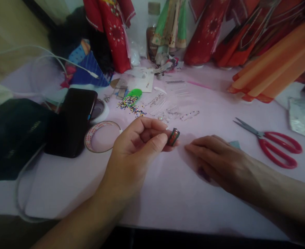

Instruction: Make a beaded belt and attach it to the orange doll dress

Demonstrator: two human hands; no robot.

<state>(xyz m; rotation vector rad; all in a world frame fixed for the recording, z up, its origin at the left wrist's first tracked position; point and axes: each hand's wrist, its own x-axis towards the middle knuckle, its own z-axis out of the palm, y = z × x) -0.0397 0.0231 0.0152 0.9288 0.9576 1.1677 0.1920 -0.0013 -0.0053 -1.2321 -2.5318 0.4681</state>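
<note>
My left hand (pixel 139 148) pinches a small curved band (pixel 173 137), dark green with a red, beaded-looking middle, between thumb and fingers above the table. Close by on the right, my right hand (pixel 220 155) is palm down near the tabletop, its fingers pressed together and curled inward. Whatever those fingers hold, if anything, is hidden; a dark purple spot shows beneath them. A scrap of teal material (pixel 235 144) peeks out behind the right wrist. Beyond both hands lie bead and rhinestone strips (pixel 178 112) and a green scoop (pixel 135 95) with spilled multicoloured beads (pixel 131 105).
Scissors (pixel 269 141) with red handles lie at the right. A tape roll (pixel 100 136) and a black phone (pixel 73 121) are on the left, beside a dark bag (pixel 14 138) and a white cable (pixel 19 197). Dressed figures in red (pixel 116 38) and orange cloth (pixel 274 65) stand behind.
</note>
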